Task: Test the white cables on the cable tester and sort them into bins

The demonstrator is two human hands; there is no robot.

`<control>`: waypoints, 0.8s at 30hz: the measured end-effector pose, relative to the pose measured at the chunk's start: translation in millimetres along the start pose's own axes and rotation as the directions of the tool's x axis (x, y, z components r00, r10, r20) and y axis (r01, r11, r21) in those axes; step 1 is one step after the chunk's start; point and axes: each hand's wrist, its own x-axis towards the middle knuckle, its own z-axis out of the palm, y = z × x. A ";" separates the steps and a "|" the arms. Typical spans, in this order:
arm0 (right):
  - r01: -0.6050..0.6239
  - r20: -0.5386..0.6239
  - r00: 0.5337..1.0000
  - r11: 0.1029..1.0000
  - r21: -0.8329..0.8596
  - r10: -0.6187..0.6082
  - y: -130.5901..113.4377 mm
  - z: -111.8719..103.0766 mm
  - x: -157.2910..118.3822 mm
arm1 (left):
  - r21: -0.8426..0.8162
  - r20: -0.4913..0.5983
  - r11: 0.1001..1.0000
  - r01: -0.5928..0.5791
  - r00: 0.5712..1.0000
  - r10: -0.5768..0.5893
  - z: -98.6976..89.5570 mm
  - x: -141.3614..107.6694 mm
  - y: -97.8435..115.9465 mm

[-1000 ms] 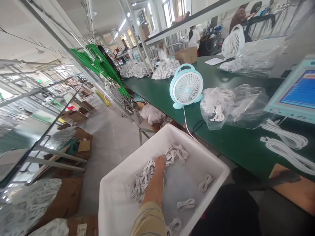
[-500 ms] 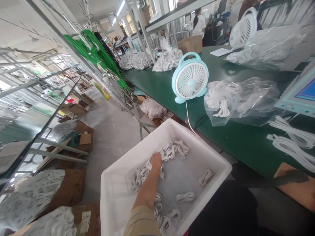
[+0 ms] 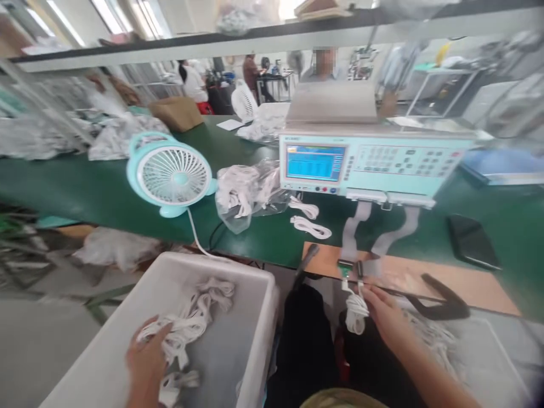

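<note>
My left hand [image 3: 147, 354] is inside the white plastic bin [image 3: 266, 317], its fingers curled round bundled white cables [image 3: 181, 334]. More coiled cables [image 3: 216, 294] lie beyond it in the bin. Over the bench's front edge, my right hand [image 3: 380, 309] pinches one end of another coiled white cable [image 3: 357, 311], which hangs below two dark connectors [image 3: 346, 264]. Grey ribbon cables [image 3: 351, 235] run from these connectors up to a light-blue tester [image 3: 397, 164] with a lit screen. The right fingertips partly hide the cable's end.
A blue fan [image 3: 174, 175] stands on the green bench [image 3: 263, 243] beside bagged cables [image 3: 238, 192]. Two loose cable coils [image 3: 311, 226] lie before the tester, and a black phone [image 3: 471, 241] is on the right. A wooden board [image 3: 467, 277] lines the edge. People work in the background.
The view has swung right, bringing the tester's front and my right hand into sight. My left hand stays in the bin, now with cables in its fingers.
</note>
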 end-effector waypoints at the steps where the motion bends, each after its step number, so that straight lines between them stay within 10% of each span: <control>1: -0.007 0.022 1.000 0.999 0.035 0.006 2.0 0.0 0.6 | -0.212 0.067 0.977 0.021 0.998 -0.007 -1.7 -8.1 13.6; 4: 0.002 0.053 0.999 0.995 0.102 -0.007 8.7 0.2 -0.3 | -0.457 0.422 0.887 0.063 0.893 0.154 1.6 -56.6 56.2; 9: 0.027 0.106 0.993 0.989 0.145 -0.042 14.1 -1.5 -1.5 | -0.335 0.926 0.893 0.300 0.282 0.252 61.6 -167.5 106.8; 12: 0.062 0.099 0.992 0.988 0.145 -0.076 11.2 0.1 -2.9 | -0.230 0.973 0.898 0.376 0.073 0.219 111.5 -210.5 117.8; 17: 0.098 0.086 0.990 0.982 0.161 -0.113 2.9 6.1 -8.8 | -0.148 0.976 0.878 0.455 -0.078 0.205 152.9 -231.6 121.0; 24: 0.090 0.057 0.993 0.969 0.230 -0.106 6.6 6.6 -5.4 | -0.148 0.981 0.869 0.472 -0.038 0.188 142.0 -243.1 114.1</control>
